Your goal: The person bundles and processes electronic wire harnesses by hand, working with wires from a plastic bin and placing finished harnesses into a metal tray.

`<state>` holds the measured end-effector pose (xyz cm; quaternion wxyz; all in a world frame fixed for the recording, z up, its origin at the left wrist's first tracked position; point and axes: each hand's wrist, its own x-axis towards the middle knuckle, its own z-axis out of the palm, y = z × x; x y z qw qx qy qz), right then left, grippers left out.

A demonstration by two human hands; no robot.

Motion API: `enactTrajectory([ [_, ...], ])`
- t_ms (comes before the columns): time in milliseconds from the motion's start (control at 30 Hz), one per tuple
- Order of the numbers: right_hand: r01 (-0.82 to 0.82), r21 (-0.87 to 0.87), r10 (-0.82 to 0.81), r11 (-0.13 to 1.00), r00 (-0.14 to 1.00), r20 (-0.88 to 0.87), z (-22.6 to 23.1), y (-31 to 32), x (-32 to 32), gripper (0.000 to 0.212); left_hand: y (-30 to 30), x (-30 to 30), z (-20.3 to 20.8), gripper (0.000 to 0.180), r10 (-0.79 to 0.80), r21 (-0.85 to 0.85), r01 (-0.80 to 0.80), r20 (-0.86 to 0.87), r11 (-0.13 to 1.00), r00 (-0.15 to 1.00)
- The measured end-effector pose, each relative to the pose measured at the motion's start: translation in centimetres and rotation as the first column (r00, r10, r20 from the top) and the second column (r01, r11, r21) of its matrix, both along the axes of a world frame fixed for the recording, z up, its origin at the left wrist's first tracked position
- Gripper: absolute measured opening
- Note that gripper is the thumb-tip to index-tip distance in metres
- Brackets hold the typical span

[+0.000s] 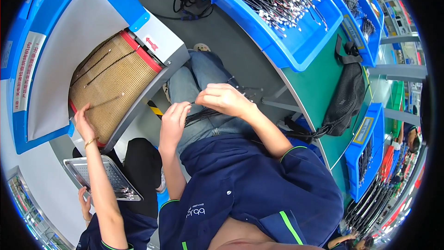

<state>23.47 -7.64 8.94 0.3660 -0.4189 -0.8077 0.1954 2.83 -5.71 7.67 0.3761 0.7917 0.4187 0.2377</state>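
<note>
Above my lap, my left hand (174, 121) and my right hand (223, 98) are close together, with fingers pinched. Between the fingertips runs a short stretch of thin black cable, held at both sides. Below them a bundle of black cables (206, 115) lies across my thighs. Small pale connector ends (249, 91), blurred, stick out beyond my right hand. Which cable of the bundle the fingers hold is hard to make out.
At left, a co-worker's hand (84, 122) reaches over a tan mesh conveyor belt (121, 71) carrying several cables. Beneath that arm is a perforated metal tray (83, 169). A blue bin (303, 51) of cables stands on the green table (319, 90), near a black mesh bag (347, 97).
</note>
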Motion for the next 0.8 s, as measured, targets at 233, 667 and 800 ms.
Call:
enactTrajectory([
  [233,-0.046,0.047,0.047,0.998,0.999,-0.014,0.0,-0.1,0.3,0.017,-0.6,0.6,0.8,0.012,0.046,-0.209,-0.016,0.140,0.978,0.989],
  [667,-0.056,-0.062,0.048,0.996,0.991,-0.123,-2.2,-0.3,0.5,0.014,-0.5,0.9,-1.2,0.010,0.006,0.032,-0.008,0.063,0.999,0.998],
  [800,-0.022,-0.250,-0.025,0.968,0.983,-0.183,-2.7,-0.3,0.4,0.012,0.0,0.8,-1.5,0.010,-0.031,0.240,0.013,0.069,0.971,0.997],
])
